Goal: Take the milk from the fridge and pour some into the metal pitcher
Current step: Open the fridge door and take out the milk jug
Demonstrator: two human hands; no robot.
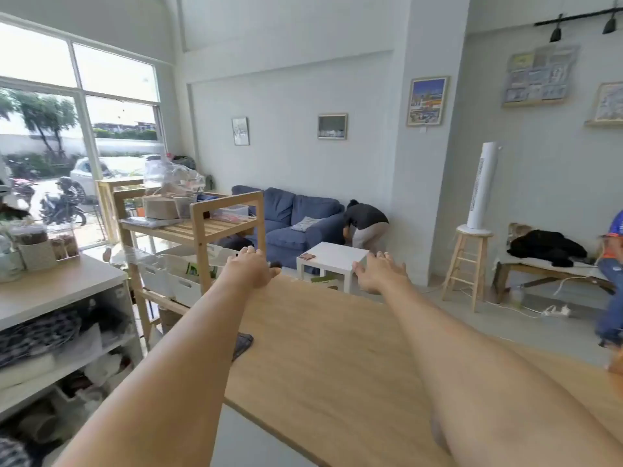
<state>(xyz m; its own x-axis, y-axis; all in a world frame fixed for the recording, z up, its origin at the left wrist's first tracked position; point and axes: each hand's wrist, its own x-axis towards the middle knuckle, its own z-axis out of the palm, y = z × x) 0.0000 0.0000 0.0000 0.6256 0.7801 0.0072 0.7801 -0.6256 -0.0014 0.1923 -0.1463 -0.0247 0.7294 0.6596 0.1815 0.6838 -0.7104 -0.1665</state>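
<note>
Here, both hands' grip spread and empty, left hand and right hand reach over the wooden counter.

Two bare forearms, no sleeves, left hand and right hand without rings or watch

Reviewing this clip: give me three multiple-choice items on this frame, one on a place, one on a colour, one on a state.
1. Where does the white tower fan stand?
A. on the wooden stool
B. on the sofa
C. on the floor

2. What colour is the sofa?
A. red
B. blue
C. green

3. How are the two hands, left and right?
A. holding milk
B. gripping a pitcher
C. open and empty

Key: 1 A, its base sits on the stool top; 2 B, blue cushions; 3 C, fingers spread over the wooden table.
</note>
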